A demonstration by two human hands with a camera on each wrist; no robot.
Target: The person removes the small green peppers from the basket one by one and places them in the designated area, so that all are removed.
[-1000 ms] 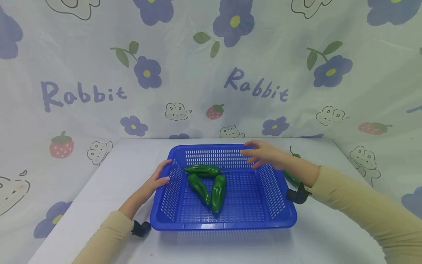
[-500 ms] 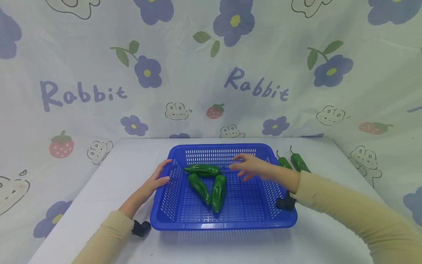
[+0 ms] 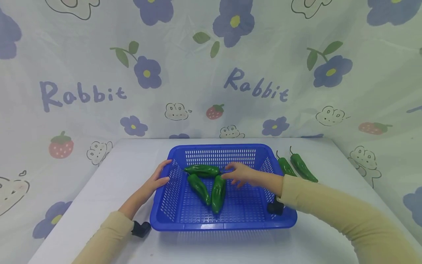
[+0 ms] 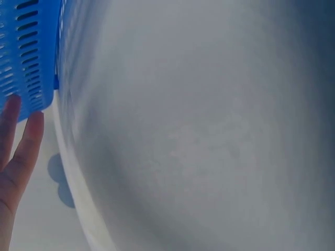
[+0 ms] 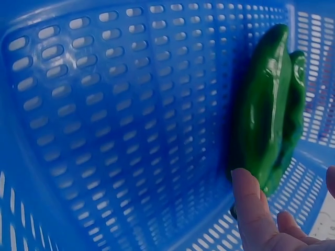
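A blue plastic basket [image 3: 221, 226] with slotted walls stands before me, three green peppers lying inside toward its left half. One pepper [image 3: 202, 170] lies sideways at the back; another pepper [image 3: 199, 190] slants in front of it, and a third pepper [image 3: 218, 196] points toward me. My left hand [image 3: 153, 181] rests at the basket's left rim; the left wrist view shows its straight fingers [image 4: 27, 144] against the outer wall. My right hand [image 3: 242, 174] reaches into the basket, empty, fingers loosely bent, with fingertips right at the stem end of the third pepper [image 5: 261, 110].
Two more green peppers, a nearer one [image 3: 286, 167] and a farther one [image 3: 303, 168], lie on the white table [image 3: 125, 176] right of the basket, partly behind my right sleeve [image 3: 329, 205]. A printed cloth [image 3: 197, 80] hangs behind the table.
My right hand has moved left and down from the basket's back right rim to the peppers inside. The two peppers outside show more now. The left hand has stayed still.
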